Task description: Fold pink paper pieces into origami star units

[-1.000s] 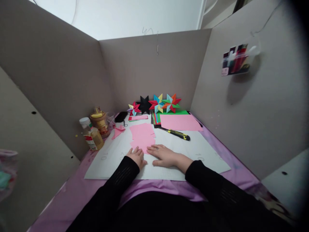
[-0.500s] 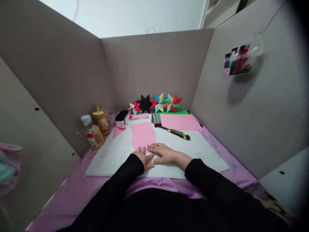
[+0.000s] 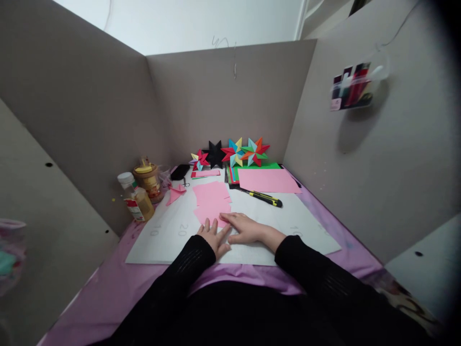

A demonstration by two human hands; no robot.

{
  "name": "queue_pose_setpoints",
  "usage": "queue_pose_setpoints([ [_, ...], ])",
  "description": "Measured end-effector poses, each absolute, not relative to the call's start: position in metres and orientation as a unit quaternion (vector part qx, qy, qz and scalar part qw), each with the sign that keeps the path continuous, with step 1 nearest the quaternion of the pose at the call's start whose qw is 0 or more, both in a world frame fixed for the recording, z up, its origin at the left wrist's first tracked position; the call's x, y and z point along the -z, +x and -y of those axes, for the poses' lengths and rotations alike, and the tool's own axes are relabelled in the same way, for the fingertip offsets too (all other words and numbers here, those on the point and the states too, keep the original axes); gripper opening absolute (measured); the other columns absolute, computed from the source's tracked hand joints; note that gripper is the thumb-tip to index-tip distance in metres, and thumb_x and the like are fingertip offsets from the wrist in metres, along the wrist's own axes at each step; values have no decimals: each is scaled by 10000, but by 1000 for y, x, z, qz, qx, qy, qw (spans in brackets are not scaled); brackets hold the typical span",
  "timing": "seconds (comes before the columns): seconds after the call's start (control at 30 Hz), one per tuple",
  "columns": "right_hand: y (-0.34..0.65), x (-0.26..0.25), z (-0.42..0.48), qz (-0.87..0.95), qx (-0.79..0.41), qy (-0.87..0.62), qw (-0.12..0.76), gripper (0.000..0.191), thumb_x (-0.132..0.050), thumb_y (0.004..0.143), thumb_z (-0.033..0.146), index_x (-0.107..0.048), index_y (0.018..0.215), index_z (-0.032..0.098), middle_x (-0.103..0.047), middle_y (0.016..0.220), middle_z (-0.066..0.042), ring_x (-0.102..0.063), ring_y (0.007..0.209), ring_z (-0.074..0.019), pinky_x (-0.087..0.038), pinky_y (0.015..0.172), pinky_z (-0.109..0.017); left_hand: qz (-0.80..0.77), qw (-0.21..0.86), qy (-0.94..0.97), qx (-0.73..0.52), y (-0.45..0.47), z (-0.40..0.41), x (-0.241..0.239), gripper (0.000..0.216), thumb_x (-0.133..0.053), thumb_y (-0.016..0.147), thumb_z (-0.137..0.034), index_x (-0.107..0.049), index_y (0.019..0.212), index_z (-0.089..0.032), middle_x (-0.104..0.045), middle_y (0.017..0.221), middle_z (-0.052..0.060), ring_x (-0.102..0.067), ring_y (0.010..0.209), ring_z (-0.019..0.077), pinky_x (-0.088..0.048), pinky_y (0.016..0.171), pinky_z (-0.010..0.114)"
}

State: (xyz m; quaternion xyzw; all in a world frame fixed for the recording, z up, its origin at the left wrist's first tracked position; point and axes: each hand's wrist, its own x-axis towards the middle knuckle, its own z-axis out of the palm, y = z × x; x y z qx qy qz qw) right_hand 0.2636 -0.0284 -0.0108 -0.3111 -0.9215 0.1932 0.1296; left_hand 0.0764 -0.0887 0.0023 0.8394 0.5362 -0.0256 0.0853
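Both hands lay flat and holding nothing on the near edge of a pile of loose pink paper squares (image 3: 212, 201), at the middle of a large white paper sheet (image 3: 298, 230) — the left hand (image 3: 212, 235) with fingers slightly spread, the right hand (image 3: 248, 228) with fingers together, pointing left. A yellow-and-black utility knife (image 3: 264, 198) lay just beyond, with colourful folded paper stars (image 3: 237, 153) behind it.

Black long-sleeved top: left sleeve (image 3: 182, 269) and right sleeve (image 3: 317, 274) in fine knit with sheer ribbed stripes, cuffs at the wrists, left grip (image 3: 215, 236) and right grip (image 3: 248, 228) bare.
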Motion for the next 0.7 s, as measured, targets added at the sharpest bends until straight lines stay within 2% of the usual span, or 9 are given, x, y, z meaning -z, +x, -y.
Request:
queue_pose_setpoints([
  [0.1,264,11,28,920,-202,-311,128,986,-619,664,492,-42,1406,196,-255,1423,-118,-293,1255,-295,-257,990,-423,-562,83,823,9,76,87,1,850,-432,738,-605,-156,1394,-141,-247,1420,157,-137,1303,375,-218,1015,486],
  [0.17,264,10,28,922,-204,-306,124,970,-607,681,483,-21,1405,211,-221,1437,-106,-290,1257,-290,-258,991,-424,-568,82,819,-1,76,85,2,849,-403,738,-628,-203,1381,-111,-280,1408,149,-160,1299,372,-229,1019,465],
  [0.27,265,11,28,924,-198,-304,123,925,-581,704,500,-46,1405,222,-158,1456,-97,-275,1266,-294,-249,999,-431,-558,84,825,9,77,82,0,798,-344,741,-666,-277,1363,-171,-288,1411,115,-186,1282,399,-250,997,490],
  [0.43,266,10,30,927,-191,-300,121,878,-546,729,521,-87,1405,199,-171,1452,-105,-244,1285,-289,-226,1021,-426,-562,92,821,50,81,79,-8,779,-392,715,-671,-289,1359,-246,-259,1423,120,-189,1267,437,-299,944,525],
  [0.6,264,8,31,934,-179,-289,114,722,-509,767,490,-230,1378,226,-308,1407,-69,-248,1289,-256,-203,1036,-417,-557,105,822,60,83,79,-12,743,-405,708,-672,-307,1345,-301,-234,1431,125,-166,1270,447,-313,918,548],
  [0.7,263,7,30,942,-170,-272,101,666,-509,762,508,-309,1346,259,-312,1407,-43,-231,1301,-248,-172,1048,-425,-548,110,827,59,82,81,-13,700,-403,708,-676,-353,1315,-333,-237,1432,109,-159,1276,439,-298,924,561],
])
